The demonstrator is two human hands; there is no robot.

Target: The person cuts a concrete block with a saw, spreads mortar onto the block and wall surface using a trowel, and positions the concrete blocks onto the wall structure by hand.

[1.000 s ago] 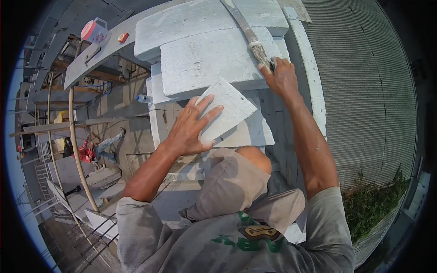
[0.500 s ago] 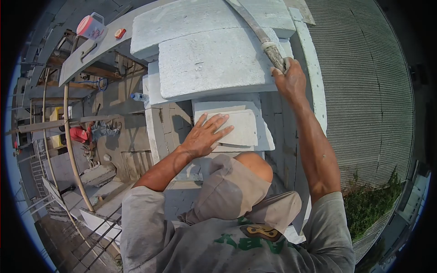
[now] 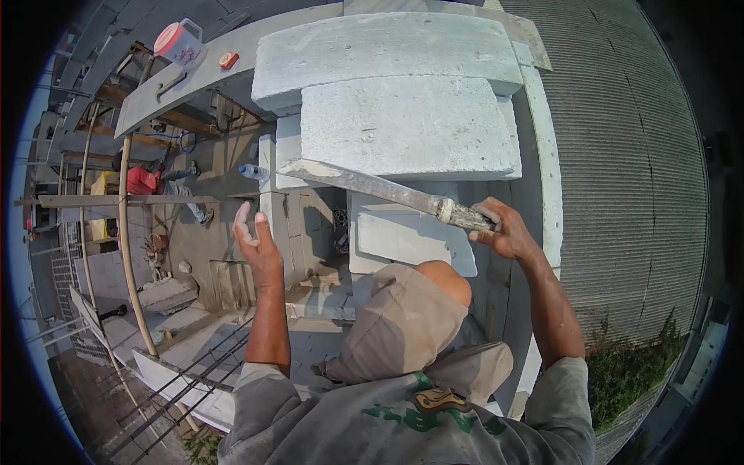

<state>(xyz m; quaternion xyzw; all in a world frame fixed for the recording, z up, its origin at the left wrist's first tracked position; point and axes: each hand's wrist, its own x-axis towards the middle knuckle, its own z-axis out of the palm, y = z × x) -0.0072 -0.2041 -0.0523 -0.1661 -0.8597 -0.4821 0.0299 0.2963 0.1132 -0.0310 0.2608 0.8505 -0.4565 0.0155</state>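
A long flat blade tool (image 3: 372, 188) is held by its worn handle in my right hand (image 3: 508, 229), its tip pointing left along the front edge of the stacked white blocks (image 3: 403, 124). My left hand (image 3: 258, 239) is raised at the left, empty, with fingers apart and slightly curled. Between my knee and the stack, a small cut block piece (image 3: 407, 235) lies flat on a larger pale slab (image 3: 457, 260). The blade passes above this piece without touching it.
A pink-lidded jug (image 3: 180, 45), a red tape measure (image 3: 228, 60) and a hooked tool (image 3: 170, 87) sit on a ledge. A water bottle (image 3: 253, 172) stands near the blocks. Another person in red (image 3: 144, 180) is below left. Corrugated roofing (image 3: 612, 155) lies right.
My left hand has let go of the small piece and moved left, up off it. My right hand has come down, swinging the blade from the blocks' top to point left.
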